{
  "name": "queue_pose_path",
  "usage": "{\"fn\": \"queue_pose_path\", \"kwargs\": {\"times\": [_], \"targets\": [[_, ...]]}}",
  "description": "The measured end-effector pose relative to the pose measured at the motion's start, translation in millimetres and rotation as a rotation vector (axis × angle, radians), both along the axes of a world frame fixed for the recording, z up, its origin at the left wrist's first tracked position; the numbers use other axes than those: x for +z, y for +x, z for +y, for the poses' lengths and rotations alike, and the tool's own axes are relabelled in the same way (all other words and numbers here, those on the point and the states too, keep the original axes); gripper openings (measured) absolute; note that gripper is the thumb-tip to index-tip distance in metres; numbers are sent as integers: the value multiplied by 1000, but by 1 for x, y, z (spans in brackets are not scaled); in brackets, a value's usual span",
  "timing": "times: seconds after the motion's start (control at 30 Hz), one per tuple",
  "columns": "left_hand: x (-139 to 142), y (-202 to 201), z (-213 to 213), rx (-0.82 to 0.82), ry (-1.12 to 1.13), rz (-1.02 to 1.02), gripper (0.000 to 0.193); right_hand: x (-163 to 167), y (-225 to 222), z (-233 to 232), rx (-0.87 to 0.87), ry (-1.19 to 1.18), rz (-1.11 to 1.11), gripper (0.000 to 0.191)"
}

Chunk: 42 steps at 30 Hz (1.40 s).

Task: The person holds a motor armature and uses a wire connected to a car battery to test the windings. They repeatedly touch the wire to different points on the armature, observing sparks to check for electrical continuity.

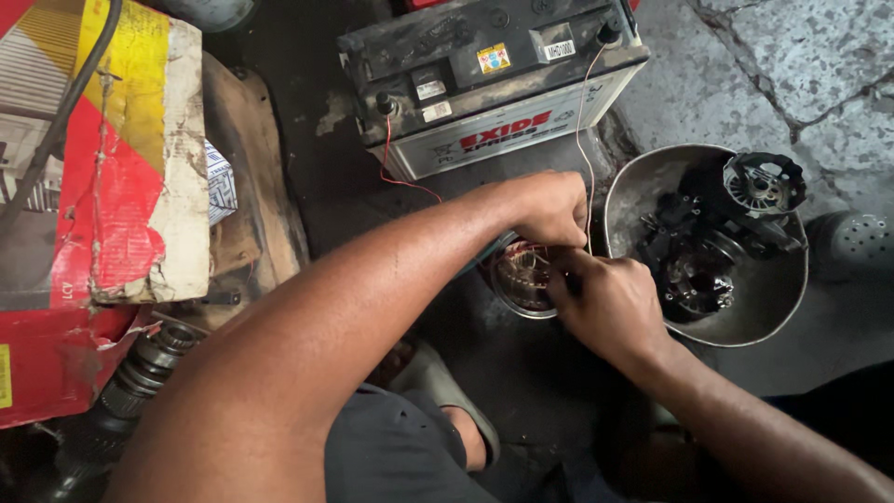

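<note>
Nearest, the right hand (610, 307) grips the rim of the round copper-wound stator (523, 277) on the dark floor, while the left hand (551, 207) pinches the thin white wire (585, 121) above it. Judging by this, keep both leads taut and apart. Farther off sit the car battery (494, 79), its 2 terminals wired, and the metal bowl (782, 307).

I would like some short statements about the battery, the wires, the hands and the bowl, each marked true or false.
1. A red wire runs from a terminal of the car battery. True.
2. The metal bowl is empty. False: it holds dark, greasy machine parts.
3. Both hands are over a round wound part with copper windings. True.
4. The left hand rests on the battery. False: it is in front of it, by a thin pale wire.
5. The right hand holds a hammer. False: no hammer shows.
</note>
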<state>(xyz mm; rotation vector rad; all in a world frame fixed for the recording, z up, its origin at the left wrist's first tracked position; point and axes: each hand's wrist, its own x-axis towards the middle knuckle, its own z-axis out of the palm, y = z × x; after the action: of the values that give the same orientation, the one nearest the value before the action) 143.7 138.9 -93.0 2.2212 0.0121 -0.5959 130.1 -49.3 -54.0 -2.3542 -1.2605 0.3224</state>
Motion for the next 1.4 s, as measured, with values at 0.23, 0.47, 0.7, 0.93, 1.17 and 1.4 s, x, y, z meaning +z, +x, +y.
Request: {"fn": "queue_pose_path", "kwargs": {"times": [0.23, 0.47, 0.7, 0.93, 1.17, 1.4], "targets": [[2, 2, 0, 4, 3, 27, 22, 1, 0, -1, 36, 46, -5, 17], [-4, 4, 1, -5, 6, -1, 24, 3, 1, 1, -63, -13, 27, 20], [-3, 6, 1, 1, -2, 34, 24, 0, 1, -1, 5, 35, 3, 18], [12, 1, 0, 66, -51, 132, 22, 1, 0, 0, 42, 67, 33, 16], [18, 1, 0, 113, -121, 233, 25, 4, 1, 1, -10, 41, 22, 17], [10, 3, -1, 17, 7, 64, 23, 0, 1, 0, 38, 47, 2, 15]]}}
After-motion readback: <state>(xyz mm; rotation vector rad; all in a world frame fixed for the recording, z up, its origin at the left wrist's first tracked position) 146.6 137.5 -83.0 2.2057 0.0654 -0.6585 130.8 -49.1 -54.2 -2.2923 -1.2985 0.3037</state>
